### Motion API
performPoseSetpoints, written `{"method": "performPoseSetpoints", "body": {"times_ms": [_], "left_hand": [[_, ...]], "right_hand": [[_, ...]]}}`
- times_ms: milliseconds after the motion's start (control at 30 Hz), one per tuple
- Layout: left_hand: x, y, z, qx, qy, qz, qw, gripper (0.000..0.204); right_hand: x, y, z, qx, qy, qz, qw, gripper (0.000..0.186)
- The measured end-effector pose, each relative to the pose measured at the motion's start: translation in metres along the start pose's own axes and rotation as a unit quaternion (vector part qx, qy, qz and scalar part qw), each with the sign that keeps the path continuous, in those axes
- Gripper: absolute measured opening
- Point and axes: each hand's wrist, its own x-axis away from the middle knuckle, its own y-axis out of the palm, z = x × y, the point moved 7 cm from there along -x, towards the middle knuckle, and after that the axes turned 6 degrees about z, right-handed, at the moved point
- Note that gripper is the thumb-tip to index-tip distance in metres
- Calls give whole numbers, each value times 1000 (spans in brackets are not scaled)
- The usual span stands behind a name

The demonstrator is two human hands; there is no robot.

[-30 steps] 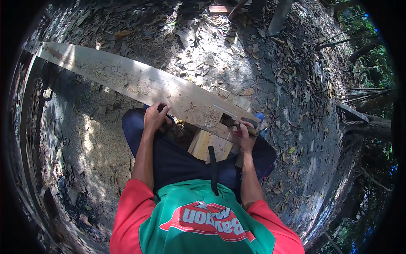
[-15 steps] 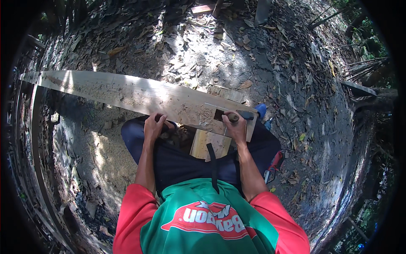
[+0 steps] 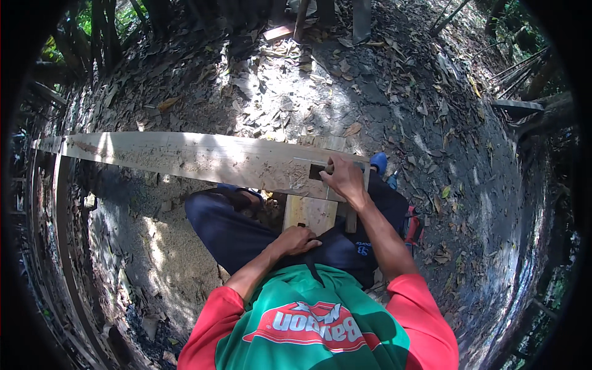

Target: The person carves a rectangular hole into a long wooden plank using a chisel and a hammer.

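A long, pale board (image 3: 216,154), sprinkled with shavings, lies across my bent legs, with a dark rectangular cut-out (image 3: 316,172) and marked lines near its right end. My right hand (image 3: 342,179) is closed on a short wooden tool handle at the cut-out; the tool's working end is hidden. My left hand (image 3: 296,242) rests palm-down over my lap at the near end of a yellowish wood block (image 3: 308,213) under the board, fingers loosely bent but apart. A small black item, too small to make out, is just beyond it.
A red-and-black object (image 3: 413,225) lies beside my right leg, and a blue shoe (image 3: 378,162) shows past the board's end. Leaf-strewn dirt surrounds me, with sawdust at left. Wooden rails (image 3: 58,203) run along the left; branches (image 3: 518,80) and a reddish plank (image 3: 277,32) are farther off.
My left hand has left the board's near edge and dropped toward my lap. My right hand stays at the cut-out on the handle. The board appears more level as the view has shifted.
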Motion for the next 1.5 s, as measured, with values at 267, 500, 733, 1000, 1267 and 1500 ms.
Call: {"method": "performPoseSetpoints", "body": {"times_ms": [267, 500, 733, 1000, 1267, 1500], "left_hand": [[23, -40, -36, 4, -201, 85, 976, 43], [50, -55, -67, 48, -272, 167, 946, 43], [48, -57, -85, 97, -277, 175, 940, 41], [37, -57, -85, 106, -284, 176, 937, 42], [40, -62, -91, 137, -257, 218, 932, 42], [40, -54, -93, 131, -278, 200, 930, 43]], "right_hand": [[-51, 28, -30, 187, -78, -181, 962, 19], [-46, 21, 11, 119, -125, -162, 972, 19], [-39, 15, -16, 112, -83, -163, 977, 20], [-50, 18, -13, 163, -42, -148, 975, 18], [-40, 8, -3, 133, -119, -165, 970, 13], [-17, -5, 5, 85, -43, -182, 979, 22]]}}
